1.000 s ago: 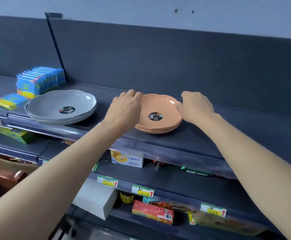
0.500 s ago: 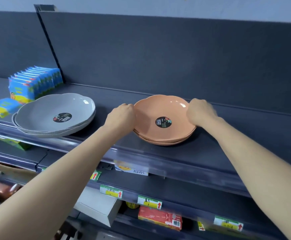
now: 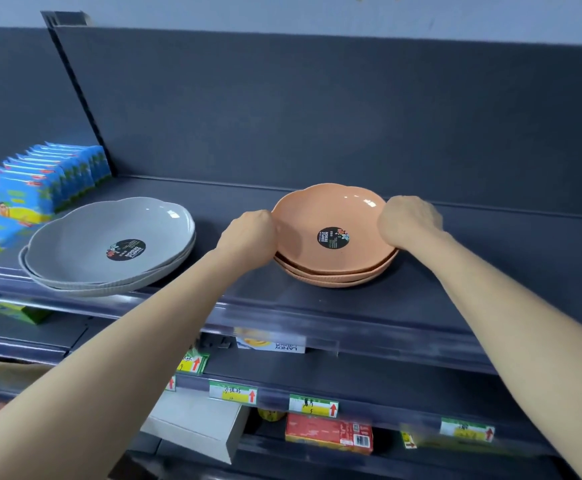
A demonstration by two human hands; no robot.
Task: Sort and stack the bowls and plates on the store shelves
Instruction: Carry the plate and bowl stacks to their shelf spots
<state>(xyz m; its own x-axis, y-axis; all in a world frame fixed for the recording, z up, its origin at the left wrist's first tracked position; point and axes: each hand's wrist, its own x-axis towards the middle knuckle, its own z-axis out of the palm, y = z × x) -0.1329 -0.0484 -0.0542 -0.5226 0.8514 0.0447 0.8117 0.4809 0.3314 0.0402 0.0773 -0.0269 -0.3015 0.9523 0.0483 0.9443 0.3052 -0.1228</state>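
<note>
**Orange stack held on both sides, set on the top shelf**

Position: The orange plates [image 3: 317, 209] sit nested in one stack, three rims showing, on the top shelf [image 3: 490, 271], right of centre and back from the front lip. The grey plates [image 3: 102, 237] form a separate stack to the left, well apart from the orange one, with their near edge reaching the shelf front.

Hands: The left hand [image 3: 248, 233] grips the left rim of the orange stack with its fingers curled over the edge. The right hand [image 3: 409, 220] grips the right rim the same way. Neither hand holds anything else.

Change noted: A second ago both hands lay nearer the far rim of the stack. They have since slid round to opposite sides. The stack's place beside the grey plates looks much the same, although the camera has shifted and a small move cannot be ruled out.

Assessment: The grip has gone from steadying to squaring up, or to readiness for a lift. Sorting by colour appears done for these two stacks. The rims of the orange stack are slightly offset at the near side, so alignment is the likely remaining step here.

Other items: blue packets [image 3: 40, 181] stand at the far left of the shelf.
</note>
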